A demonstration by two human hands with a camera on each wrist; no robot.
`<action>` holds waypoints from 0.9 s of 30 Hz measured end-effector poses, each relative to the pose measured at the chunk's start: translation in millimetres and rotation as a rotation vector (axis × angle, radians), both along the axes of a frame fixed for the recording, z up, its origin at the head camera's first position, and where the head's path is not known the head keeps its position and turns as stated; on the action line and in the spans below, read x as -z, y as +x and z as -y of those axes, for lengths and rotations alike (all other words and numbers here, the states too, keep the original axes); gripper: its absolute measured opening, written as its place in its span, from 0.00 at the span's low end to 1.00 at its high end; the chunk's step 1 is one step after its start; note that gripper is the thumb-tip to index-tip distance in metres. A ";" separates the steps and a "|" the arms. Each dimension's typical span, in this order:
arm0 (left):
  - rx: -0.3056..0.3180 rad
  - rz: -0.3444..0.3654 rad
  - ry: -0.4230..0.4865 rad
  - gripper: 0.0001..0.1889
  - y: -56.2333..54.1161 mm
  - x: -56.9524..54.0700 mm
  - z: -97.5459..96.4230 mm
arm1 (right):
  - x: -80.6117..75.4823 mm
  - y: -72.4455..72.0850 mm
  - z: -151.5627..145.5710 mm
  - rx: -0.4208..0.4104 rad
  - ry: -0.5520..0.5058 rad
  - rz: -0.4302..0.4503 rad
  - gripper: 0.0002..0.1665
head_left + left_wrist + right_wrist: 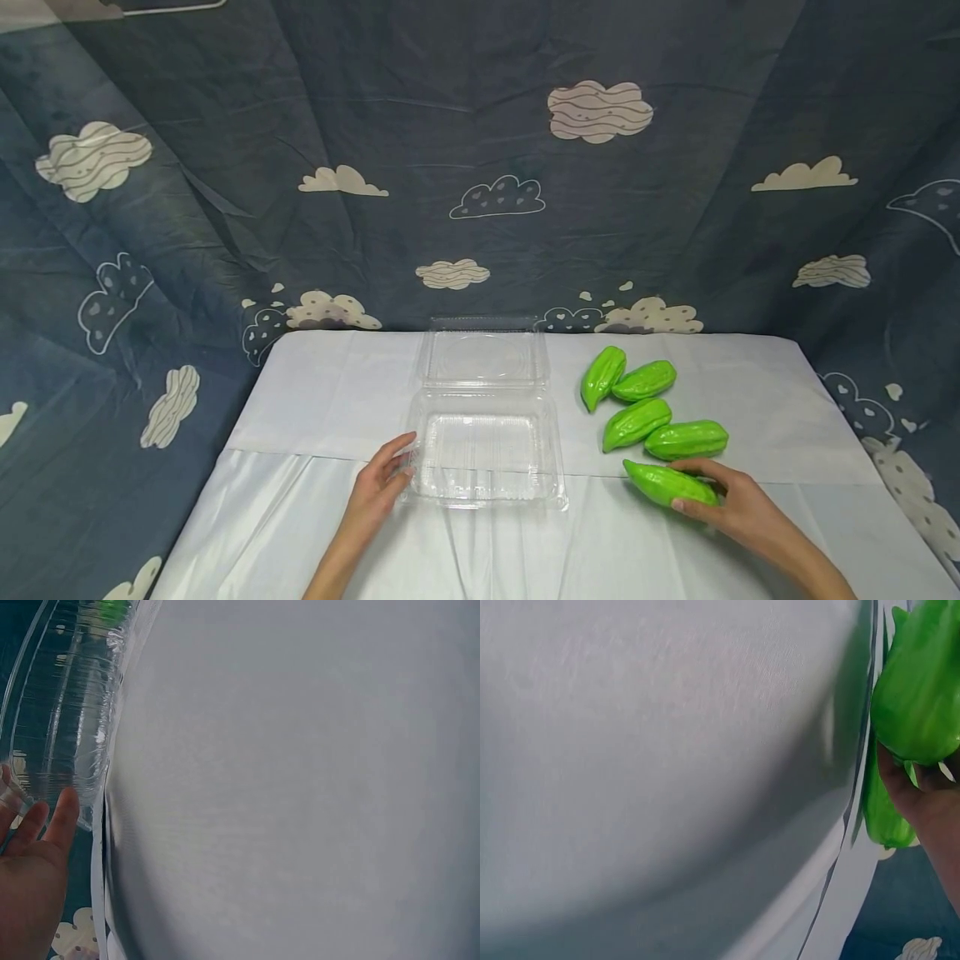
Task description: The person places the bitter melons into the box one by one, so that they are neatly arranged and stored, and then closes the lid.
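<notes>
Thumb and fingers of the right grip curl around the blunt end of a green ridged fruit, parted only by its thickness, with the pointed tip aimed left and away from the grip. Whether this fruit touches the white-draped counter cannot be told. To its left, the left grip is relaxed and loosely spread, fingertips at the near left edge of a clear plastic tray, with no fruit in it. The tray stands right of the left grip, between both hands. Just past the right grip's fingers lies a second green fruit, touching a third fruit on its left. Beyond them, a fourth fruit lies against a more upright fifth fruit. Farther from the left grip, the tray's hinged lid is folded back. Behind everything, dark cloth hangs, printed with pale clouds.
</notes>
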State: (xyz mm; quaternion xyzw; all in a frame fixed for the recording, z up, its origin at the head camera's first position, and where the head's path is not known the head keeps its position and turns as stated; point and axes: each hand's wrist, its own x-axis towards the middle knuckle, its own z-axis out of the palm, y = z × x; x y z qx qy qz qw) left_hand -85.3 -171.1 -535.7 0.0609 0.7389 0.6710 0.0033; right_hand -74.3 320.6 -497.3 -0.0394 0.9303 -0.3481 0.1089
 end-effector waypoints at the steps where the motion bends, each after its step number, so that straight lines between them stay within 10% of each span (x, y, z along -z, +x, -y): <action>1: 0.001 -0.001 0.003 0.26 0.1 0.1 0.0 | -0.4 0.1 0.8 0.012 0.000 -0.007 0.36; 27: -0.002 -0.015 0.043 0.27 -3.2 1.7 -0.3 | -1.2 -5.2 36.8 0.180 -0.066 -0.148 0.36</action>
